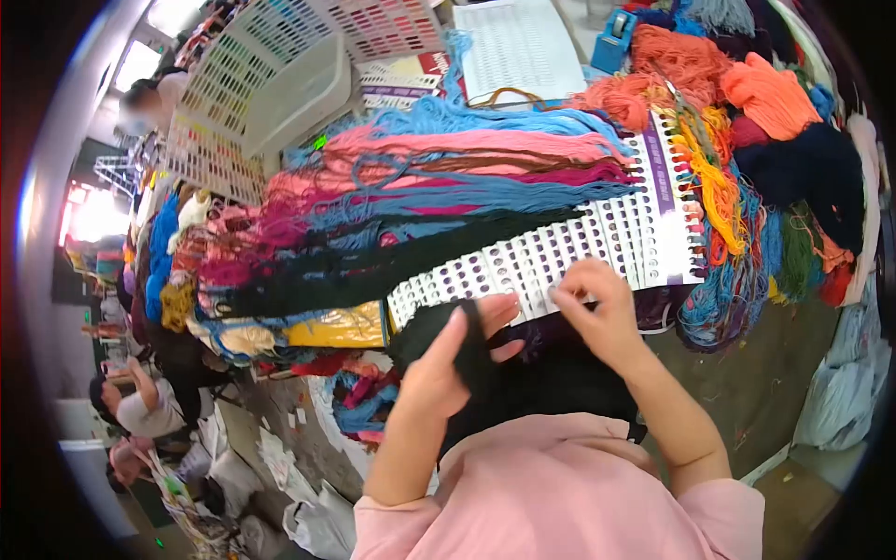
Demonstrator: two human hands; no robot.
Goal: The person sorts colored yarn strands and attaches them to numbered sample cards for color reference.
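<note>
A bundle of black thread (429, 327) lies across my left hand (446, 369), between the thumb and the fingers. My right hand (597, 303) is closed in a pinch just above the front edge of a white card punched with rows of holes (541, 266). Whatever sits between its fingertips is too small to make out. Toward the card's far end, hanks of black thread (401, 254), blue thread (485, 198) and pink thread (457, 147) stretch out to the left. Short coloured tufts line the card's right edge, beside a purple printed strip.
Behind the threads stand a white plastic basket (303, 89) and a printed sheet (518, 51). A blue tape dispenser (613, 42) and scissors (686, 107) are at the back right, near heaped orange yarn (770, 93). Other people (149, 406) are at the left.
</note>
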